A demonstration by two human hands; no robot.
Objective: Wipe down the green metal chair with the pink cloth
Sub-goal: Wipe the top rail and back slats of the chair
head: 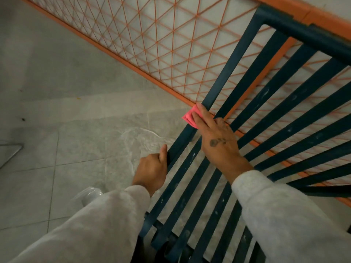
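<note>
Where the outer frame bar of the dark green slatted metal chair (225, 73) runs down toward the seat, the right hand (218, 141) lies on a small folded pink cloth (188, 117). Its fingers are straight and close together, pressing the cloth flat against that bar. The cloth shows beyond the fingertips on the left side of the bar.

The left hand (152, 171) grips the same bar lower down, fingers curled round it from below and thumb pointing up along its edge.

The chair fills the right half of the view, its slats fanning out beneath both forearms. Several slats carry whitish smears (265, 92).

A small dark mark sits on the back of the right hand; it is too blurred to read as lettering.

Both arms wear pale grey fleece sleeves (284, 215).

Behind the chair stands an orange-framed wire mesh panel (114, 56) in a diamond pattern. A grey tiled floor (66, 111) lies below. A clear plastic bottle (89, 194) shows just beside the left sleeve. A thin bent metal rod (11, 154) is at the left edge.
</note>
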